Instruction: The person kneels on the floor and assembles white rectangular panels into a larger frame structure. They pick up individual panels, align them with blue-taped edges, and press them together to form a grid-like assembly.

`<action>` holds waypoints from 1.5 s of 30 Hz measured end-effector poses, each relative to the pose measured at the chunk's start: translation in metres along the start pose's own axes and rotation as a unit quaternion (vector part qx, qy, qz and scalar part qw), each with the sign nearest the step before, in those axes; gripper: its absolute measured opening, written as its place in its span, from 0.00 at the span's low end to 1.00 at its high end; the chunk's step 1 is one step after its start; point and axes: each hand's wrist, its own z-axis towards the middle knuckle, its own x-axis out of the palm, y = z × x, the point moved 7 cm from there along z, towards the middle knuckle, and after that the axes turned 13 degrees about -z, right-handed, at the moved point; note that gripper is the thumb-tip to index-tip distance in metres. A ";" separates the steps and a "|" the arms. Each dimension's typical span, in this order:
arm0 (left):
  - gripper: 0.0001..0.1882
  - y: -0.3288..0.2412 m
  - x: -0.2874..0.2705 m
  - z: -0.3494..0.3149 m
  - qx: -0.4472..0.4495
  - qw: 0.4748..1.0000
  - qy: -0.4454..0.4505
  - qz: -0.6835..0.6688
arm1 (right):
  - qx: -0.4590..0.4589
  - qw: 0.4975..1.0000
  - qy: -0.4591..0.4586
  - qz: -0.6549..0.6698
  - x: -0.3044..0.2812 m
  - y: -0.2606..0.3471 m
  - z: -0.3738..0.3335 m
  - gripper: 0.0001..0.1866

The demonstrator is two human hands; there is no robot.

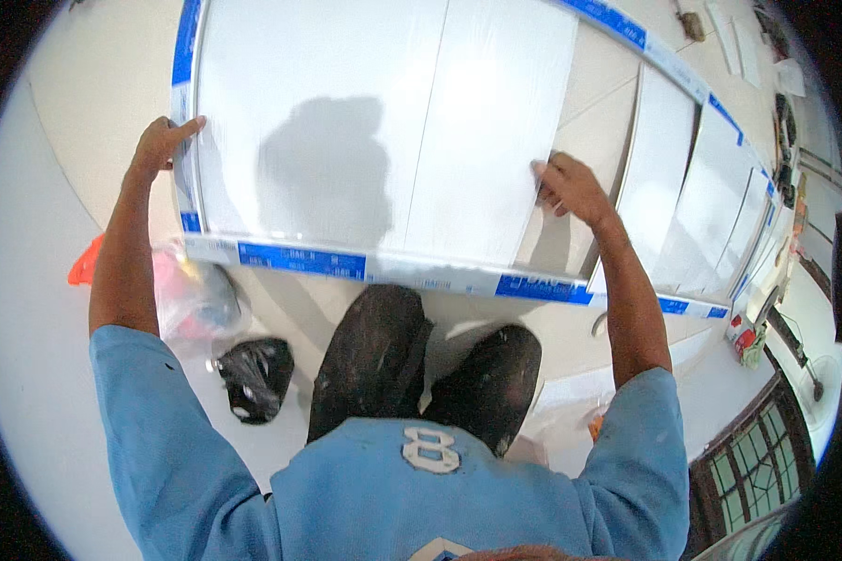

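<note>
A long frame (301,260) wrapped in blue and white film lies across in front of me. White panels with a fine grain fill its left part, and a bare gap shows to their right. At the frame's left end my left hand (164,148) grips the rail, thumb on top, its other fingers partly hidden. My right hand (575,190) reaches over the near rail, with curled fingers on the right edge of a white panel (486,140). That panel lies against a wider white panel (234,178) along a thin seam. Beyond the gap sit further white panels (653,159).
On the floor to my left are a clear bag of coloured things (195,297) and a black plastic bag (255,379). A standing fan (821,379) and a dark window grille (750,472) are at the right. Loose white strips (734,42) lie at the far right.
</note>
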 end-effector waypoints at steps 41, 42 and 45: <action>0.43 0.003 -0.015 0.018 0.096 0.986 -0.077 0.109 | -0.068 0.982 0.007 0.178 0.057 -0.020 -0.014 0.11; 0.44 0.005 -0.014 0.018 0.107 0.980 -0.092 0.142 | -0.059 0.980 -0.001 0.190 0.061 -0.022 -0.017 0.11; 0.46 0.008 -0.005 0.023 0.135 0.979 -0.117 0.097 | -0.070 0.975 -0.074 0.198 0.065 -0.025 -0.020 0.12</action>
